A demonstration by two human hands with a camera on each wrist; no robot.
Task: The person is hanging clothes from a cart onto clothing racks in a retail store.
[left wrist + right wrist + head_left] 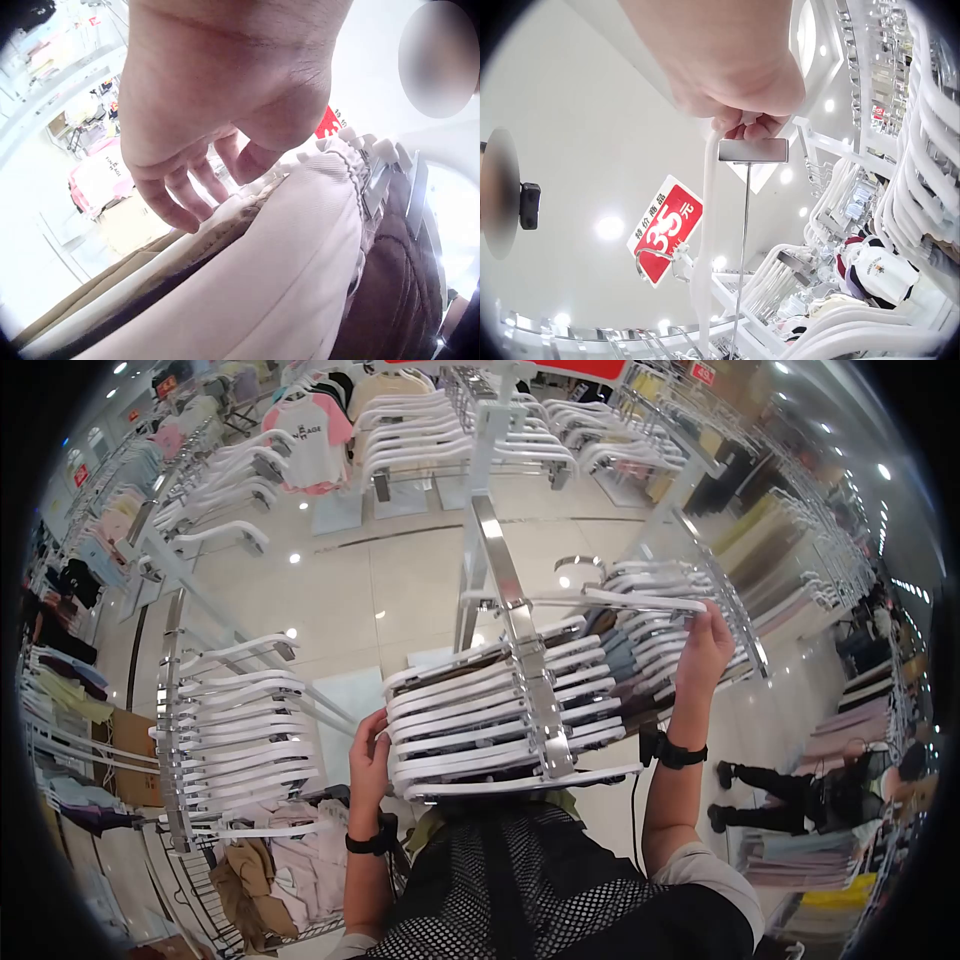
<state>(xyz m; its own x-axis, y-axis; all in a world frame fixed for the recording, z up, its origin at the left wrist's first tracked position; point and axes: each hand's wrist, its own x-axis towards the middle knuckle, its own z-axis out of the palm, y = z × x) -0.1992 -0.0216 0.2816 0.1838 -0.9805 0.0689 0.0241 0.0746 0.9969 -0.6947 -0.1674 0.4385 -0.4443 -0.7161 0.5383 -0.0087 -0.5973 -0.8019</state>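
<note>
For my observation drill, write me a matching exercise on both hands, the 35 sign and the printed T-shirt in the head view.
Column one
1. left hand
2. right hand
3. 35 sign
4. printed T-shirt

Column two
A. white with pink sleeves
B. pinching the end of a white hanger
C. at the ends of the packed hangers
D. red and white

Pairs: 1-C, 2-B, 3-D, 4-A

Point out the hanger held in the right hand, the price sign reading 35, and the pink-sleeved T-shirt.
Hanger [648, 600]: head view, on its white bar.
Price sign [667, 232]: right wrist view, on its red panel.
T-shirt [306, 446]: head view, on its white front.
</note>
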